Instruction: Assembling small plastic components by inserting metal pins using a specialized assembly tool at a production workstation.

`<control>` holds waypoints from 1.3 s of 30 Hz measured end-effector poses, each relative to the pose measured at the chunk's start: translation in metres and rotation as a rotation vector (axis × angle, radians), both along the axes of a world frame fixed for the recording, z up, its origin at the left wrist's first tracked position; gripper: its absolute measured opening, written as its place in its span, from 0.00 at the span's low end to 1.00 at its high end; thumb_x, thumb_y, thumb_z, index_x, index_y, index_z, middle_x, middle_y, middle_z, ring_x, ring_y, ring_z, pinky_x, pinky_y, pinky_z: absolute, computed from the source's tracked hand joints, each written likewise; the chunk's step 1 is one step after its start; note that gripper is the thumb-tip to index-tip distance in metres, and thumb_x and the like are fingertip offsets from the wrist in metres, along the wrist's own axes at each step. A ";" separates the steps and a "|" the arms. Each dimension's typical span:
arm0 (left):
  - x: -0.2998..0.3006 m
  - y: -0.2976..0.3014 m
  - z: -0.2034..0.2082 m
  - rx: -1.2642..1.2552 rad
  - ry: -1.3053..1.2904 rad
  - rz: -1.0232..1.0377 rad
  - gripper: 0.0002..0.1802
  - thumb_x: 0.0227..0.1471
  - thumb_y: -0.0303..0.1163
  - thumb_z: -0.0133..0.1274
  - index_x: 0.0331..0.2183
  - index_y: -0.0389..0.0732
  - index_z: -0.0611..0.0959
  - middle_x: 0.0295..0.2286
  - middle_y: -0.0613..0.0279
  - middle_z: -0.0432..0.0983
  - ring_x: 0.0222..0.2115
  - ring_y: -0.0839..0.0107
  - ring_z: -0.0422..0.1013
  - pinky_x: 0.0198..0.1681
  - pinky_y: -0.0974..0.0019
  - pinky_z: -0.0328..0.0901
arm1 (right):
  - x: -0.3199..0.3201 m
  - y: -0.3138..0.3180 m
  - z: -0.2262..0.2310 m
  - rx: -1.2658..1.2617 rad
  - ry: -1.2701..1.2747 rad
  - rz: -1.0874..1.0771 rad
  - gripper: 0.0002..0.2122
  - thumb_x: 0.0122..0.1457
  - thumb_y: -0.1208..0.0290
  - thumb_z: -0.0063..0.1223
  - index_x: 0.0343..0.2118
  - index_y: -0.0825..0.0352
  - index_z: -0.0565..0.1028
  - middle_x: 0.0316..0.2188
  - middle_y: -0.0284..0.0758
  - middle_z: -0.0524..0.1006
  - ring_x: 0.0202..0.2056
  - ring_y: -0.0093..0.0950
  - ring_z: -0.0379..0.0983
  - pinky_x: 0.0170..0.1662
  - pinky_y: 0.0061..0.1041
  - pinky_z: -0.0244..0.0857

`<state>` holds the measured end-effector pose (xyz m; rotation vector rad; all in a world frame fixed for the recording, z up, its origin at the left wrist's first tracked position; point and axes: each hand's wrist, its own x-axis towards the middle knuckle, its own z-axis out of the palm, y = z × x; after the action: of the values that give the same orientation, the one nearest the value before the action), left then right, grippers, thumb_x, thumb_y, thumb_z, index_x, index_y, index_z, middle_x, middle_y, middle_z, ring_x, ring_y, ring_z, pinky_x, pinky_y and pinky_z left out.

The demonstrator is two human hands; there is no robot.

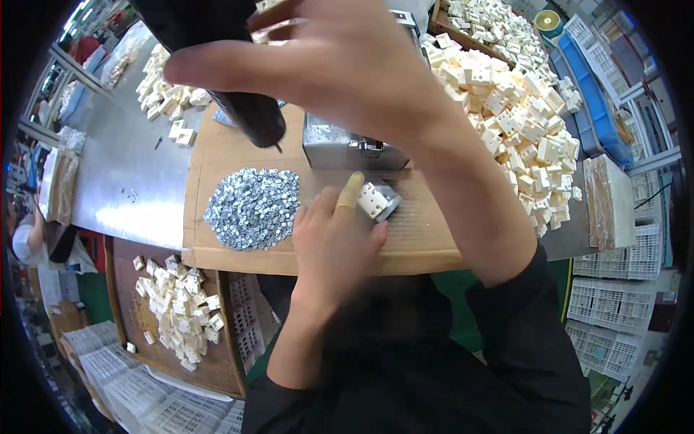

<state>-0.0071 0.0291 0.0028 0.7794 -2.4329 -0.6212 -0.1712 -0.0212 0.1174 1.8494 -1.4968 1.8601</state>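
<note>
My right hand (pixel 340 72) is raised across the top of the view, wrapped round a black electric screwdriver (pixel 249 116). The driver's thin bit points down over the cardboard. Lower down, my left hand (pixel 332 231) grips a small white plastic block (pixel 373 200) with dark holes between thumb and index finger. A yellow finger cot (pixel 350 194) covers that index finger. Against the block's right side shows a shiny grey piece, too blurred to name. Just left of this hand lies a heap of small silvery metal parts (pixel 253 208).
Beyond my left hand stands a metal box-like device (pixel 329 141), partly behind my right forearm. Cream-white blocks (pixel 506 108) are heaped at right, with more (pixel 173 94) at far left. A wooden tray (pixel 235 347) at lower left holds others. Cardboard (pixel 217 159) covers the metal bench (pixel 130 181).
</note>
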 end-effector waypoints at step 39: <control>-0.004 -0.024 -0.007 -0.026 0.099 -0.052 0.23 0.40 0.42 0.73 0.36 0.37 0.87 0.27 0.59 0.71 0.25 0.61 0.72 0.30 0.59 0.68 | -0.042 0.052 -0.047 -0.217 -0.682 0.462 0.40 0.59 0.22 0.30 0.38 0.64 0.71 0.26 0.33 0.72 0.22 0.27 0.72 0.31 0.32 0.68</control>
<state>-0.0110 0.0050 -0.0044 0.6607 -2.3727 -0.6311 -0.2130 0.0311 0.0704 1.6325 -0.9592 2.9525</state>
